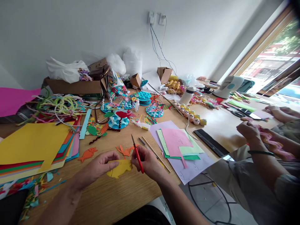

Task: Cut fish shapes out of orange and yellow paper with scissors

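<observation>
My left hand [105,164] pinches the left end of a yellow paper fish cut-out [119,168], held just above the table's front edge. In my right hand [148,162] are red-handled scissors [138,156], blades pointing up and away from me. The right fingertips also meet the fish's right end; whether they grip it I cannot tell. Just beyond lie orange paper scraps [124,151], and left of them rests an orange paper fish [88,154]. A pen [145,145] and a thin wooden stick [156,153] lie right of the scissors.
Stacked coloured paper [32,140] covers the left, with paper clippings [35,190] before it. Pink and green sheets [175,140] lie right, beside a black ruler [211,142]. Decorated blue paper plates [118,121] stand behind. At right, another person's hands [249,129] hold a pink twisted strip.
</observation>
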Demonstrator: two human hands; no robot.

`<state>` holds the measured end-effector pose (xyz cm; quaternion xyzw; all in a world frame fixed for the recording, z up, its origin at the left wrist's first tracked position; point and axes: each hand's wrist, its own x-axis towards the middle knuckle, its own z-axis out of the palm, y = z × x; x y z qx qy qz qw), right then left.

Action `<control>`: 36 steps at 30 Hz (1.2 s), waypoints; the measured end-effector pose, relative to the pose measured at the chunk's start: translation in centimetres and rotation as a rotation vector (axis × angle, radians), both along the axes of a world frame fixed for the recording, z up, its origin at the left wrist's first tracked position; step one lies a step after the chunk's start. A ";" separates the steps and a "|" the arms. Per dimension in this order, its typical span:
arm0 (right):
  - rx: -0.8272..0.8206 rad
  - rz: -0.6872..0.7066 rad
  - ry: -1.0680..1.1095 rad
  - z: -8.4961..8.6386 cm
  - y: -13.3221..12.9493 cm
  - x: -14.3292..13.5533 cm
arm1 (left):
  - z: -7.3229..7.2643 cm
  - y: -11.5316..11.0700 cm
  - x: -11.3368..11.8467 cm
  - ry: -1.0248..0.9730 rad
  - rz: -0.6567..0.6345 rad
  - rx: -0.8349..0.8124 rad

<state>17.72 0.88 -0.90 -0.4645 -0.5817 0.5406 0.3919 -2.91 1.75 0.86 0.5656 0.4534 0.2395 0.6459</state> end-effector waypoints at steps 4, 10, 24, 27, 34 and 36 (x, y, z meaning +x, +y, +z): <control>-0.077 -0.116 0.186 0.7 0.7 -1.0 | 0.1 -1.0 0.2 -0.259 0.330 -0.023; -0.039 -0.255 0.367 1.8 1.1 -2.8 | 0.8 -1.4 1.5 -0.423 0.457 -0.033; 0.049 -0.229 0.354 2.4 0.9 -2.7 | 0.1 -0.9 4.7 -0.387 0.615 0.071; 0.054 -0.211 0.313 2.9 0.6 -2.2 | 0.3 -0.8 4.8 -0.404 0.626 0.086; -0.019 0.039 0.141 2.9 -2.8 -1.1 | 1.5 -1.0 4.4 -0.475 0.771 0.137; -0.047 0.071 0.094 2.5 -3.7 -1.3 | 1.8 -1.2 4.5 -0.500 0.798 0.152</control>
